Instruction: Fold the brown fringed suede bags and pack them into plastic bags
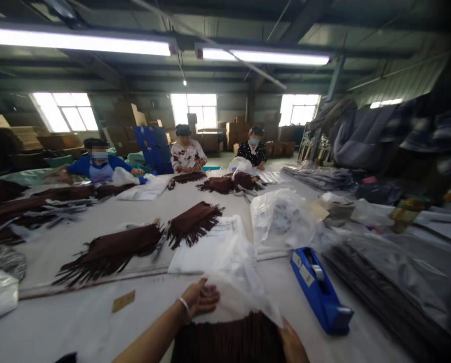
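Observation:
My left hand point(203, 298) is at the mouth of a thin clear plastic bag point(235, 287), palm turned inward, thumb apart and fingers loosely curved. Whether it grips the film is hard to see. At the bag's right edge, my right hand point(292, 342) pinches the film, its fingertips partly hidden. Between my forearms lies a dark brown fringed textile point(229, 339), its top edge just below the bag. More brown fringed pieces point(121, 248) are on the table beyond my left hand. To the right of my right hand stands a blue tape dispenser point(316, 287).
A filled clear bag point(282, 219) sits beyond the dispenser. Bagged dark textiles point(384, 292) line the right side. A small tan card point(123, 301) lies on the white table point(77, 322). Several people work across the table, with cardboard boxes point(236, 132) behind.

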Demonstrator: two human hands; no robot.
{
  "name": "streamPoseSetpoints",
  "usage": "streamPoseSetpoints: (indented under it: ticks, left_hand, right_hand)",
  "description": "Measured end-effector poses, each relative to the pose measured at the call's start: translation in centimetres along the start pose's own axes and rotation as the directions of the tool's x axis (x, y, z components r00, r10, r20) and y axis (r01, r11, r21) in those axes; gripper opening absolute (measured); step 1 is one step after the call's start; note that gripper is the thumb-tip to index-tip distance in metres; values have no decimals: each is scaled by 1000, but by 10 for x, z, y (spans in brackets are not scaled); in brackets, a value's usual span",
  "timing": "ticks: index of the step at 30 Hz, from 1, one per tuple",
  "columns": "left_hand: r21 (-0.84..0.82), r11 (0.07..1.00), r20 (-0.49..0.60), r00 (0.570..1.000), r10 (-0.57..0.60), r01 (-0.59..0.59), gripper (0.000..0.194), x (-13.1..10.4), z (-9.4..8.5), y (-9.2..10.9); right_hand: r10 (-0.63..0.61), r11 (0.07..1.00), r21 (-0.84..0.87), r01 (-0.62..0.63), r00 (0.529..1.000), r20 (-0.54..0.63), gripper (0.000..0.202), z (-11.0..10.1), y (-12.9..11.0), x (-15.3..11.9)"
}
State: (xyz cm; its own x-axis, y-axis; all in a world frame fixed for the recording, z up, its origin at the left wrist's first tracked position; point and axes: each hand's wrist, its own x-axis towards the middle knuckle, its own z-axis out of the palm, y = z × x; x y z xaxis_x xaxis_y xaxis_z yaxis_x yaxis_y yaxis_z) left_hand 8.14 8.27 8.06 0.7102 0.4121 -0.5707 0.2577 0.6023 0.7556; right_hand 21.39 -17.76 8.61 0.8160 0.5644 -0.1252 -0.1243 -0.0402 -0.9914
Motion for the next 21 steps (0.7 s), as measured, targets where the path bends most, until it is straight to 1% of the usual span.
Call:
streamPoseSetpoints:
  ticks: [1,3,5,7,9,11,12,14,16,17,18,21]
  left_hand:
    - [133,991,67,998,15,-24,53,-4,1,1]
    - [164,987,123,992,-21,0,55,-5,4,2]
    - [195,980,197,977,-83,44,54,-2,4,2]
    - [254,962,262,951,-164,96,51,2,1,4]
    - [341,930,285,928,-242,138,45,3,-8,9]
    - [431,889,260,922,-288,156,37,1,-20,15]
    - [471,868,238,924,-299,159,32,-2,-28,18]
    - [531,832,196,932,-306,161,26,-12,-43,22]
    - [560,812,158,941,-300,165,23,-26,-56,20]
    - [558,813,137,948,-286,165,22,-34,-62,16]
    - [544,824,112,959,-261,160,22,-43,-65,11]
    - [448,887,-8,992,-125,115,33,-72,-67,-18]
  right_hand:
    - [15,1000,-8,-15,1000,14,57,2,2,-3]
    - [12,998,-63,-11,1000,19,55,2,5,-8]
    - [-24,985,-168,24,1000,0,50,-4,10,-12]
    - [-75,956,-285,71,997,-2,44,-15,17,-15]
    - [-120,925,-361,121,992,24,41,-26,26,-17]
    - [-146,906,-393,155,988,53,42,-34,35,-17]
    - [-134,913,-381,144,990,51,44,-35,38,-16]
    - [-51,955,-292,51,999,8,50,-33,41,-12]
    - [65,987,-145,-67,998,-22,56,-26,39,-9]
    - [105,990,-92,-107,994,-21,58,-22,36,-8]
    - [131,989,-73,-131,991,-8,59,-19,33,-7]
    - [165,978,-138,-159,986,30,60,-13,27,-6]
